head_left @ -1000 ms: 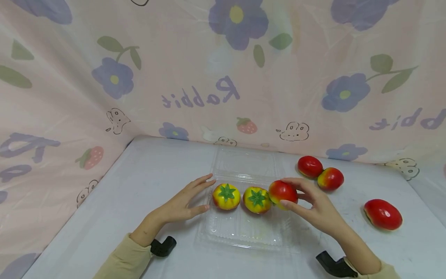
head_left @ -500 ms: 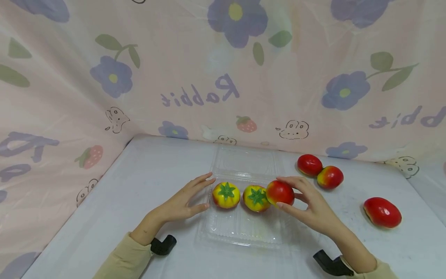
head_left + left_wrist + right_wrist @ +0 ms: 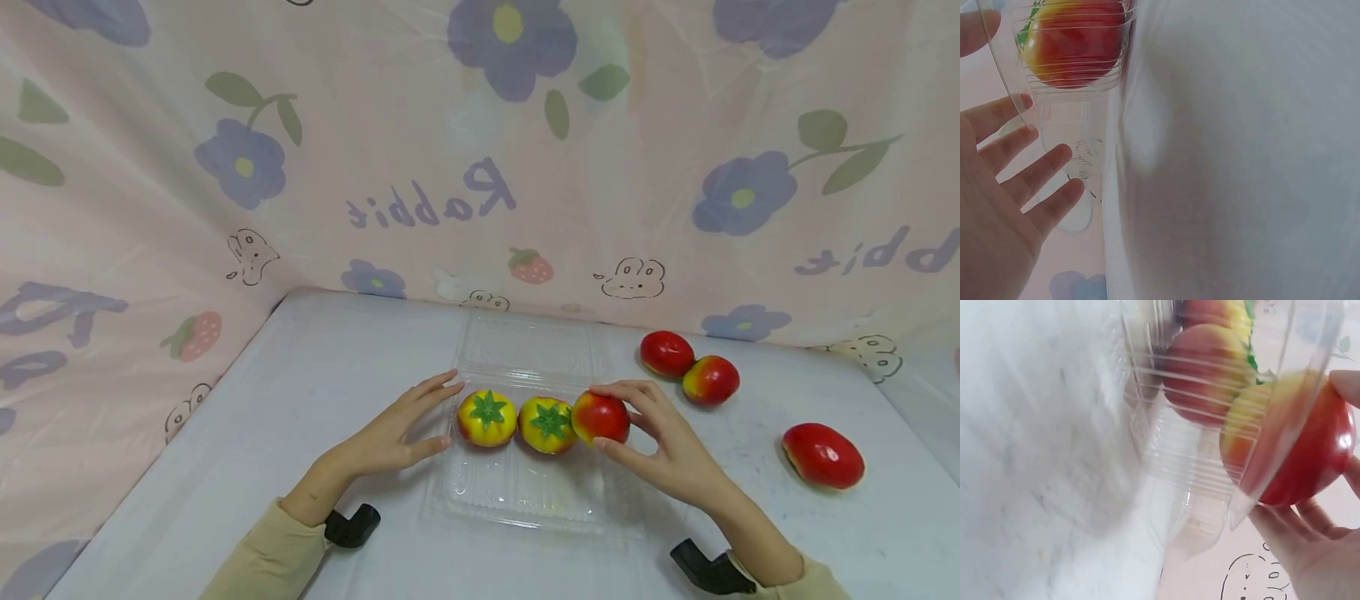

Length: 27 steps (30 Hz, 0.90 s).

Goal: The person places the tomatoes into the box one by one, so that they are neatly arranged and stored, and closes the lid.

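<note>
A clear plastic clamshell box (image 3: 525, 500) lies with its lid folded back on the table. Two tomato-like toy fruits, a left one (image 3: 487, 419) and a middle one (image 3: 547, 425), sit in it with green star-shaped tops facing up. My right hand (image 3: 667, 442) grips a third toy fruit (image 3: 602, 417), red with some yellow, between thumb and fingers. This fruit touches or overlaps the middle one, partly inside the box's right wall (image 3: 1210, 444). On the other side my left hand (image 3: 390, 433) has its fingers spread, with fingertips at the box's rim (image 3: 1007, 81).
Right of the box, two more red fruits, one glossy red (image 3: 667, 354) and one red-yellow (image 3: 711, 381), lie side by side. A single red fruit (image 3: 823, 456) lies further right. A printed curtain (image 3: 420, 167) hangs behind the white table (image 3: 360, 350).
My right hand has moved slightly left with its fruit and appears lower at the box. The middle fruit has shifted a little left, nearer the left one. The left hand stays nearly still.
</note>
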{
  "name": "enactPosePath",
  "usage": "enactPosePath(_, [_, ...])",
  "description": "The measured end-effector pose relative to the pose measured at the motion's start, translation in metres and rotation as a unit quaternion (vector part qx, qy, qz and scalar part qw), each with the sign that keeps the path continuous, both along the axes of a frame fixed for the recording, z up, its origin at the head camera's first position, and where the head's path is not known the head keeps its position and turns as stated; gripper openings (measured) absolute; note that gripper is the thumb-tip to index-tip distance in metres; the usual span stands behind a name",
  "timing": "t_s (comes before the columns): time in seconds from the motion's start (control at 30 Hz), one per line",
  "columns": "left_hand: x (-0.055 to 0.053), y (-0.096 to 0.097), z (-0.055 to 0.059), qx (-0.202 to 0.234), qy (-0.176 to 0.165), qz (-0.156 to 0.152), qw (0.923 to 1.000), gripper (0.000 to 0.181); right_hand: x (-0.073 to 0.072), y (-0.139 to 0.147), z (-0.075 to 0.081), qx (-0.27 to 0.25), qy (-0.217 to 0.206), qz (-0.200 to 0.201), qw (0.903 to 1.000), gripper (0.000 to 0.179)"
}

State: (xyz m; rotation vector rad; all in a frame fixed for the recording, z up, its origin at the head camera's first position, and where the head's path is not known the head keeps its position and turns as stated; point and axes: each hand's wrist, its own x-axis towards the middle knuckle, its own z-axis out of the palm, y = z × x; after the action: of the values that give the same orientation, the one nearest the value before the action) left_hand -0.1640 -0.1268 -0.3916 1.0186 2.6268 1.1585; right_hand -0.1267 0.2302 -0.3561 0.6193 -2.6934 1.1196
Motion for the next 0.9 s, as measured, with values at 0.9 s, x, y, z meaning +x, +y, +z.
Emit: enactPosePath(0.9, [-0.0003, -0.0008, -0.0006, 0.006, 0.008, 0.000, 1.0000, 0.065, 0.0049, 0.0012, 0.0071, -0.001, 0.016, -0.024, 0.9996, 0.057])
